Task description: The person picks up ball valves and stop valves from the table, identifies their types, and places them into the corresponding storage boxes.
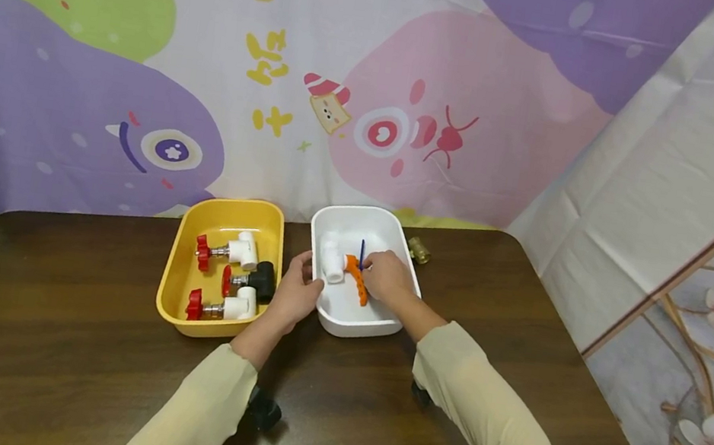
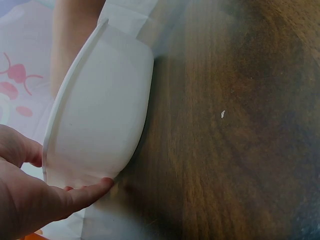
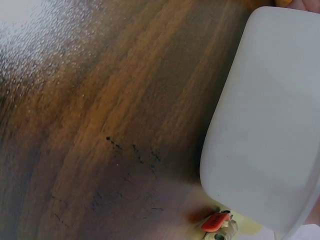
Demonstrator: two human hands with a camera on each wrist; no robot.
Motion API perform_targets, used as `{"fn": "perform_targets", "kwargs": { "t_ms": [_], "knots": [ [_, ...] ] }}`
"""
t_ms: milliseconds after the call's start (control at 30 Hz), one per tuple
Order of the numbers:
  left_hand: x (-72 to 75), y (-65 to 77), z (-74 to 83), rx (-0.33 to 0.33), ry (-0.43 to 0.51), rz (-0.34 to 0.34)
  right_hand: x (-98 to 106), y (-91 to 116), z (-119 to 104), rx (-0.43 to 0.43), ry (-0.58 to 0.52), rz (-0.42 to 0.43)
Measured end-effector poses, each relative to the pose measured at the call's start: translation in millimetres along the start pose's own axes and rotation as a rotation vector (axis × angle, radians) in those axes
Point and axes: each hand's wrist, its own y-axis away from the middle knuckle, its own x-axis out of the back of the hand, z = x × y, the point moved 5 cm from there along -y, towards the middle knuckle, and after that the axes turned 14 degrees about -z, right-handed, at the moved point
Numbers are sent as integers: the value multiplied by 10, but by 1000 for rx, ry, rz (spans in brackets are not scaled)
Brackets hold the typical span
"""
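A white plastic tray (image 1: 342, 324) stands on the table. My left hand (image 1: 296, 294) grips its left side, thumb at the rim and fingers against the outer wall, as the left wrist view shows. Inside the tray my right hand (image 1: 386, 277) has curled fingers around a piece with a thin blue handle (image 1: 362, 252); most of that piece is hidden by the hand. Left of those fingers lies a white plastic valve (image 1: 332, 259) with an orange lever (image 1: 357, 281). In the right wrist view the tray's outer wall (image 3: 265, 110) hides the right hand's fingers.
Left of the white tray stands a yellow tray (image 1: 171, 279) with two white valves (image 1: 243, 250) and a black valve (image 1: 261, 281), all with red handwheels. A brass valve (image 1: 418, 250) lies behind the white tray's right side. A patterned cloth (image 1: 269, 163) hangs behind the table.
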Motion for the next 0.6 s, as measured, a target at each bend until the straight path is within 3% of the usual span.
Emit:
{"fn": "perform_targets", "kwargs": {
  "t_ms": [300,600],
  "knots": [
    [-3,12,17,-6,-7,-1,77,33,1,-43,-13,-4],
    [-4,10,13,-8,-5,-6,269,78,6,-28,-59,28]
  ]
}}
